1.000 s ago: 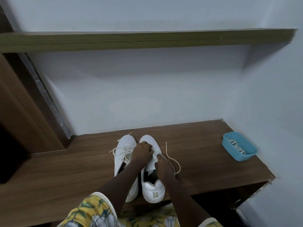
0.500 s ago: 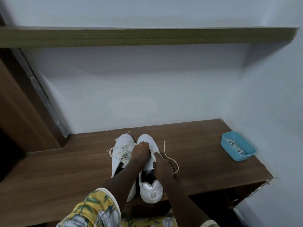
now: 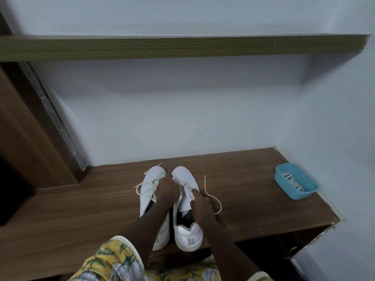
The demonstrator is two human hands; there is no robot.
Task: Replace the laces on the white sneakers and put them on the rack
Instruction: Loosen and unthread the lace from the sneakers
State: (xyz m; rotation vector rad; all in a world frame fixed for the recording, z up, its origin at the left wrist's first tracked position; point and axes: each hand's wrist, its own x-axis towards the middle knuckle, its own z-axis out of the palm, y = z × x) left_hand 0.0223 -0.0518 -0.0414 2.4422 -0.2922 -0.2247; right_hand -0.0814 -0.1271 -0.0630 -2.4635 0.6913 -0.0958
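Our left hand (image 3: pixel 166 187) has edged left; it and our right hand (image 3: pixel 201 203) pinch the lace (image 3: pixel 205 185) on the right sneaker (image 3: pixel 188 236). Let's pull evenly, steadying the shoe.

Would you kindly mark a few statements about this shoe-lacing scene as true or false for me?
1. The two white sneakers stand side by side on the brown wooden ledge, toes toward the wall. True.
2. The blue plastic tray is empty. False: pale laces lie in it.
3. A loose cream lace trails onto the wood to the right of the right-hand sneaker. True.
4. The sneakers sit on the olive-brown upper shelf. False: they are on the lower ledge.
5. The right hand rests on the tray. False: it is at the right-hand sneaker's lacing, well apart from the tray.
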